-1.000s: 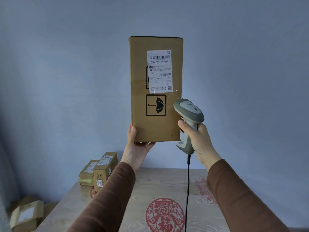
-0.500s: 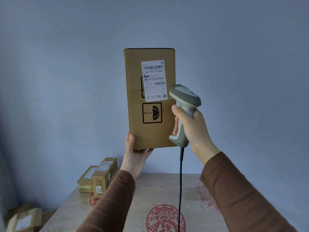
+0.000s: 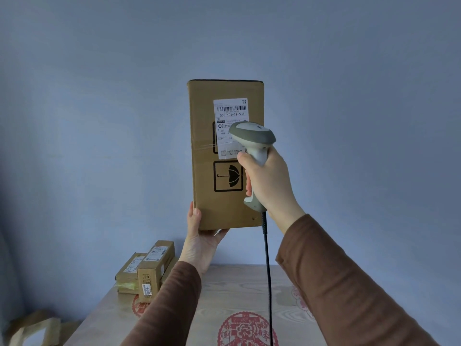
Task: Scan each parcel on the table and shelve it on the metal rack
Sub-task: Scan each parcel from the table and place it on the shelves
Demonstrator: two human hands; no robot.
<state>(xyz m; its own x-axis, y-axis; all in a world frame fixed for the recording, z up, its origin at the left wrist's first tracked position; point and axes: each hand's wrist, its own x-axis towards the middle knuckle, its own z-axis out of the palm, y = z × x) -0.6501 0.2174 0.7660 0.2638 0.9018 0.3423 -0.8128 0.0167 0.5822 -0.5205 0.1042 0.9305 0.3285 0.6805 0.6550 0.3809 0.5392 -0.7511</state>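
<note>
A left hand point(image 3: 203, 242) cups the upright parcel point(image 3: 225, 156) from below, fingers curled round its base at 6 o'clock. The right hand point(image 3: 268, 186) grips the scanner point(image 3: 253, 143). The stiff carton appears light; its base looks the safest hold.

The box point(image 3: 225, 156) is brown, with a white label point(image 3: 230, 113) and black umbrella mark point(image 3: 228, 176). The scanner point(image 3: 254, 143) is grey. The table point(image 3: 237, 295) bears red patterns.
</note>
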